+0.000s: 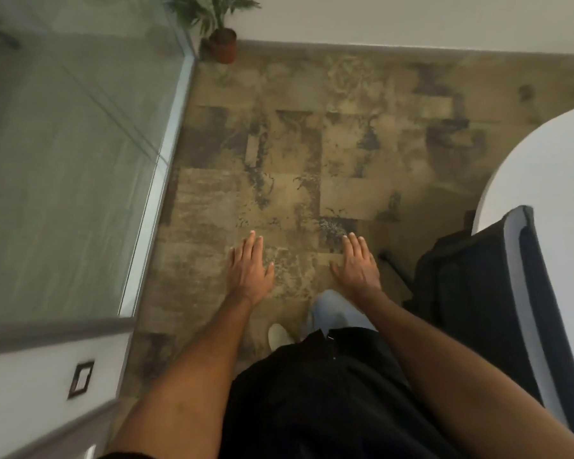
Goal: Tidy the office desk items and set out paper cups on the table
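Note:
I look down at a patterned brown carpet. My left hand (251,268) and my right hand (358,265) are stretched out in front of me, palms down, fingers apart, holding nothing. A round white table (544,167) shows at the right edge, and its visible part carries nothing. No paper cups or desk items are in view. The picture is slightly blurred.
A dark office chair (484,293) with a grey-edged back stands at the right, against the table. A glass wall (73,160) with a metal frame runs along the left. A potted plant (222,38) stands in the far corner by the white wall. A wall socket (80,379) sits low left.

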